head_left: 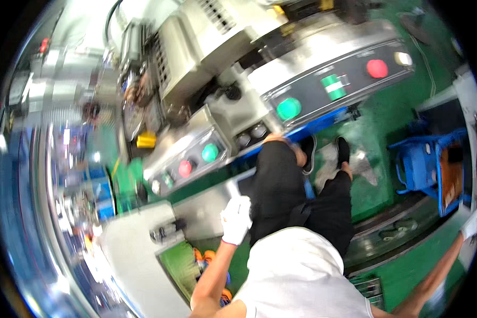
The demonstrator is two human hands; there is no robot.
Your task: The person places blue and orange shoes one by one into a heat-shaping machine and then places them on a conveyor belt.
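Note:
My left hand (236, 220), in a white glove, is closed in front of my left thigh. A blurred pale strip (231, 188) shows just above its fingers; whether the hand holds it, I cannot make out. Far out to the right, my right hand (473, 223), also white-gloved, reaches to the edge of a light grey panel (467, 249). Blur and the picture's rim hide how its fingers lie. Ahead of my legs stands a machine with a control panel (350, 79) carrying a green button (289, 109) and a red button (377, 68).
A second panel (196, 159) with red and green buttons is at the left. A grey tabletop (130, 254) lies left of my arm. At the right are a blue stool (416, 164) and a blue-framed brown board (451, 177). Orange objects (206, 257) sit below my left forearm.

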